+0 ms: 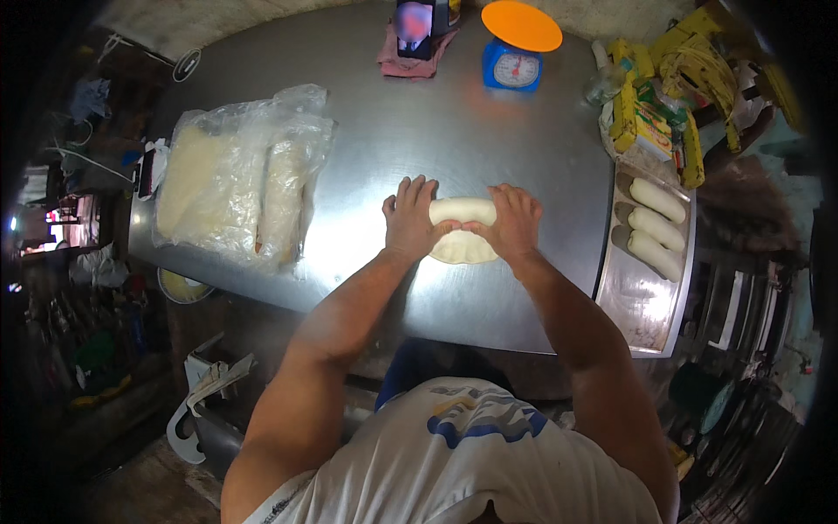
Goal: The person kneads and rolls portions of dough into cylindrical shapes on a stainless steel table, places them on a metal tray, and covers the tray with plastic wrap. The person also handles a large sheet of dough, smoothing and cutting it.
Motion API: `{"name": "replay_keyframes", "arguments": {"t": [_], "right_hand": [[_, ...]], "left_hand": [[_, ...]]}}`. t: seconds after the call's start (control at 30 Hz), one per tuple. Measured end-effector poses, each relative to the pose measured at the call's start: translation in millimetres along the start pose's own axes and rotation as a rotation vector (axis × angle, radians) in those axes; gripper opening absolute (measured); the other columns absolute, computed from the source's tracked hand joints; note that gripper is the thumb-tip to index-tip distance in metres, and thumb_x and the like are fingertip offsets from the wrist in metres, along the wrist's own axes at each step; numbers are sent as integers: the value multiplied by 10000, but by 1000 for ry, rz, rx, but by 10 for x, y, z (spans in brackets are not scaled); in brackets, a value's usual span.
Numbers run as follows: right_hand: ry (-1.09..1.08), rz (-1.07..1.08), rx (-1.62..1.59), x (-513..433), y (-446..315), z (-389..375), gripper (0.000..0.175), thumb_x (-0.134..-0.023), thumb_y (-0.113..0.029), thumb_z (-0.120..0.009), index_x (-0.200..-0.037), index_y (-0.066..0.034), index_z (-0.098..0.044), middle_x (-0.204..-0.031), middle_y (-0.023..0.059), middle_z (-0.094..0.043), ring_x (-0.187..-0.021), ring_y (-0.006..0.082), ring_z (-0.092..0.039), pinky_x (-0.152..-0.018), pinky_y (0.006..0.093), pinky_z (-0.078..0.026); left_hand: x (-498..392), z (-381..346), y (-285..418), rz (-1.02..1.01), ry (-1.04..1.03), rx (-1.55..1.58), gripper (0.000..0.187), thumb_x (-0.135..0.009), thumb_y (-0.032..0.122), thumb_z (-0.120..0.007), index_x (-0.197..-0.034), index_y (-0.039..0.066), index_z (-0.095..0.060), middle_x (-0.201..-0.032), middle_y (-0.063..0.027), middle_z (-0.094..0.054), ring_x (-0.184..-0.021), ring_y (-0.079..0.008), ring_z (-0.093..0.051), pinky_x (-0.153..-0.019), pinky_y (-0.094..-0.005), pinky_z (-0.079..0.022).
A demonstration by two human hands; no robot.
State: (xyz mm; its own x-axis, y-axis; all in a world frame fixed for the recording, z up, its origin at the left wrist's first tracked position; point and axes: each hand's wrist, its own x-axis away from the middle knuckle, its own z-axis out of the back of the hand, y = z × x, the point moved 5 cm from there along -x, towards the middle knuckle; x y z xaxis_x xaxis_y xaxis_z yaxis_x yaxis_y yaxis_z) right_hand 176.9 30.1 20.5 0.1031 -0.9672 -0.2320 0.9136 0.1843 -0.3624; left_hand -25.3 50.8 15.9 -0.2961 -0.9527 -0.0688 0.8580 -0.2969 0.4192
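Observation:
A piece of pale dough (463, 211) lies on the stainless steel table in front of me, its far part rolled into a thick cylinder and its near part a flat flap. My left hand (414, 221) grips the left end of the roll, fingers over the far side and thumb on the near side. At the right end, my right hand (512, 221) holds it the same way, and the two thumbs nearly meet at the middle. Several shaped dough rolls (656, 200) lie side by side in a metal tray (638, 308) at the right edge of the table.
Clear plastic (222, 177) covers flat dough and a long roll on the left. At the far side stand a blue kitchen scale (514, 69) with an orange pan and a phone (414, 29) on a pink cloth (406, 65). A yellow rack (625, 111) with packets is at the far right.

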Motion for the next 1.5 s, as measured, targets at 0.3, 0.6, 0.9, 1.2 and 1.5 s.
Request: {"name": "replay_keyframes", "arguments": {"t": [0.3, 0.6, 0.9, 1.2, 1.5], "right_hand": [[-160, -75, -1, 96, 25, -34, 714, -677, -663, -837, -1140, -132, -721, -1136, 41, -675, -1160, 254, -532, -1057, 487, -304], [-15, 73, -34, 45, -57, 153, 721, -632, -625, -874, -1125, -124, -717, -1069, 40, -669, -1106, 254, -554, -1031, 461, -337], [-91, -84, 90, 23, 22, -77, 731, -665, -680, -826, -1131, -126, -730, -1086, 51, -675, -1088, 255, -551, -1034, 479, -330], [-174, 20, 38, 192, -90, 214, 728, -719, -680, -792, -1160, -104, -727, -1128, 74, -677, -1091, 261, -548, -1030, 473, -329], [-3, 65, 94, 20, -36, 77, 695, -738, -662, -792, -1147, -103, -737, -1115, 62, -683, -1092, 255, -555, -1015, 473, -341]], "left_hand": [[193, -12, -47, 146, -183, 224, 725, -769, 571, -844, -1335, 162, -650, -1359, -108, -564, -1291, -294, -455, -1113, -516, -265], [109, 76, -35, -25, -123, 220, 751, -811, 578, -805, -1369, 110, -620, -1377, -127, -563, -1383, -322, -427, -1097, -517, -282], [91, -90, 11, 67, 42, 77, 698, -797, 568, -811, -1325, 153, -625, -1242, -72, -586, -1212, -281, -481, -1039, -481, -314], [296, 9, 74, 34, -132, 284, 660, -815, 567, -800, -1280, 118, -668, -1160, -52, -643, -1203, -272, -515, -1037, -471, -302], [68, -29, 46, -24, 79, 96, 624, -831, 554, -781, -1266, 121, -667, -1213, -45, -628, -1234, -269, -505, -1035, -489, -310]]}}
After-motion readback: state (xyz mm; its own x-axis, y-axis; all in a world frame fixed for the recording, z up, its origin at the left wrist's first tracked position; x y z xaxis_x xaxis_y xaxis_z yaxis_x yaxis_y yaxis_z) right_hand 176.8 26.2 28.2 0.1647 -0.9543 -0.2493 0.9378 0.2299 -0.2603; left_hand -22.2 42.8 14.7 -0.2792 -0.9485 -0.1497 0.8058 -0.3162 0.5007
